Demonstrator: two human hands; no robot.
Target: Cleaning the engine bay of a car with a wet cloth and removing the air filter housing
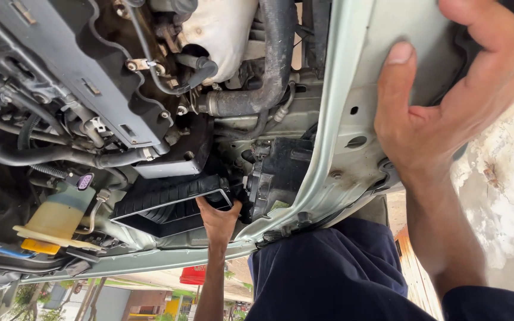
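- View looks down into a car engine bay, the whole picture tilted (the street and trees show along the bottom edge, so up and down are confusing).
- Left hand (218, 219) reaches up into the bay from the lower centre; its fingers curl around the near corner of a black air filter box (171, 205), gripping its edge. Fingertips are hidden behind the box rim, so how tight the hold is can't be told exactly.
- The air filter box is open, ribbed inside, w/ a thin metal clip along its rim. It sits low in the middle of the bay, just beside the pale front body panel (340, 119).
- Right hand (447, 95) lies flat and spread on that pale panel at the upper right, thumb pointing up, palm pressed down; it grasps nothing, only leans.
- Dark blue trousers (328, 273) of the same person fill the lower centre-right.
- Left of the box: a yellowish fluid reservoir (58, 220) w/ an orange-yellow cap, near but not touching the box.
- Above the box: a thick black rubber hose (275, 53) bends down to a metal fitting, and a grey engine cover (72, 65) takes the upper left.
- A white heat shield (224, 30) sits at the top, between the cover and hose.
- Rough concrete ground (507, 196) shows at far right.
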